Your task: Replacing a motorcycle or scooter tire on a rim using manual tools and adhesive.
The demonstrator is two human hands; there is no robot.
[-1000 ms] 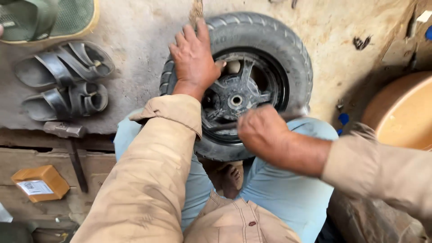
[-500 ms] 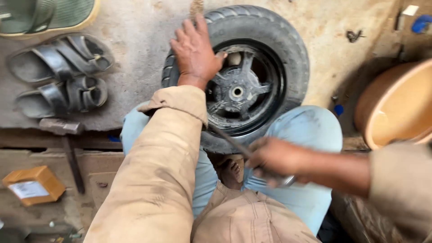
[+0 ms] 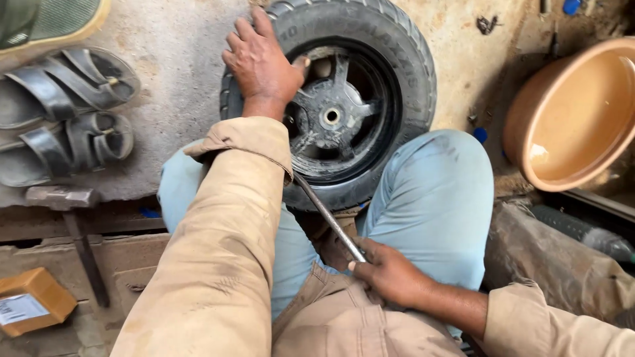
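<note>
The left hand is lying spread over the upper left of a small black wheel, palm pressing on the tyre and the thumb reaching in toward the dark spoked rim. The right hand is sitting low, close to the body, with its fingers curled tight around the near end of a thin metal bar. The bar is slanting up and away from that hand toward the near edge of the wheel, its far end passing out of sight behind the tan left sleeve. The wheel is resting on the concrete floor between the person's knees, in light blue trousers.

Right of the right hand and farther out, a round tan basin is tilting against the floor; nothing is showing inside but a small wet patch. Left of the left hand, a pair of dark sandals is lying side by side. Below them a hammer is resting on wooden boards, and nearer still, a small cardboard box is sitting closed, its contents hidden.
</note>
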